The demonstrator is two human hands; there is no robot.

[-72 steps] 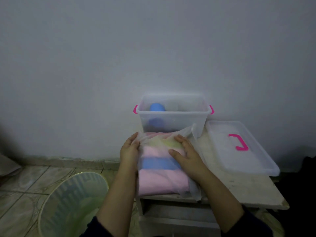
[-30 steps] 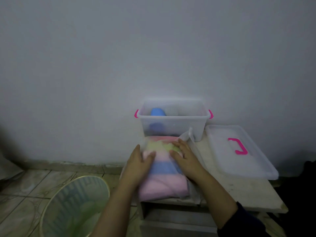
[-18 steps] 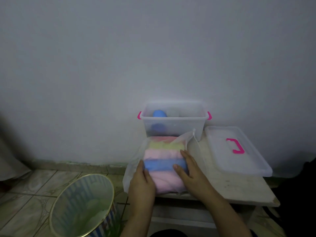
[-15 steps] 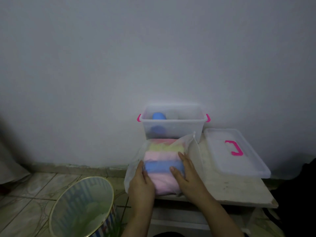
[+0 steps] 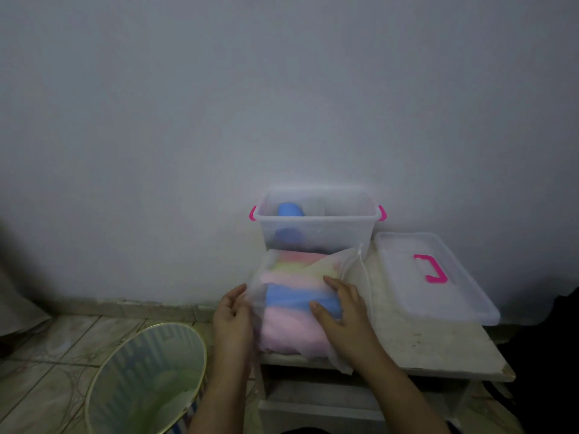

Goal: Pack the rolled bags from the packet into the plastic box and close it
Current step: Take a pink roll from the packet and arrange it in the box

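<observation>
The right hand (image 5: pixel 341 311) is laid flat, fingers spread, on the blue roll (image 5: pixel 297 297) inside the thin packet (image 5: pixel 294 305) on the worktop (image 5: pixel 423 343), whose left edge is touched by the left hand (image 5: pixel 233 317); the soft, light rolls are probably best gripped around the middle.

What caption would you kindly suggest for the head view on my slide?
Both hands, left hand and right hand, on the packet of rolled bags, before the open plastic box; lid alongside.
</observation>
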